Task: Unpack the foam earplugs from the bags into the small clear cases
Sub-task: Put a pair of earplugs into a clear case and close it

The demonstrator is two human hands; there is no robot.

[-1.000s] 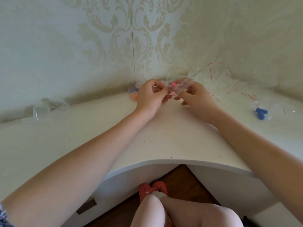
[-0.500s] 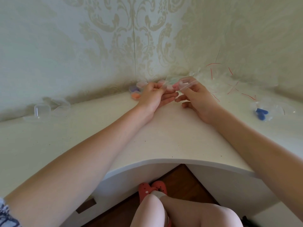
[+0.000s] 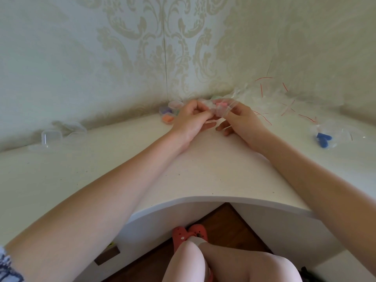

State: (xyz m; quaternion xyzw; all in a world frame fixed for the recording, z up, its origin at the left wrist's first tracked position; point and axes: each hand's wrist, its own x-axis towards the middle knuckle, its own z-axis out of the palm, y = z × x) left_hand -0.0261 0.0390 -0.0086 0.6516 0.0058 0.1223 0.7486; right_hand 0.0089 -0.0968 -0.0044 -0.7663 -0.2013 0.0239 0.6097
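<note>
1. Clear plastic, a small bag (image 3: 220, 107) with pink earplugs (image 3: 220, 104) inside, was held up between both hands over the back corner of the white desk (image 3: 203, 169).
2. At the bag's left edge, the left hand (image 3: 190, 121) had thumb and curled fingers pinched on the plastic, its lower fingers stretched out beneath.
3. From the other side the right hand (image 3: 242, 121) pinched the bag with thumb and forefinger, and its remaining fingers hung loosely curled toward the desk.
4. Just behind the left hand, against the wall, stood a cluster of small clear cases (image 3: 169, 110); one showed purple earplugs (image 3: 165, 111) inside, and an orange pair (image 3: 168, 119) sat at the front. Whether the orange pair lay in a case could not be told.
5. Far to the left on the desk sat an empty clear case (image 3: 51, 137), with more clear plastic pieces (image 3: 69, 126) just behind it, too faint to tell apart.
6. To the right of the hands, a heap of clear bags with red strips (image 3: 270, 98) was piled against the wall.
7. Near the right edge lay another clear bag (image 3: 329, 133) holding blue earplugs (image 3: 323, 139).
8. Below the desk edge, bare knees (image 3: 223, 265) and red clogs (image 3: 189, 235) showed over a wooden floor (image 3: 230, 226).
</note>
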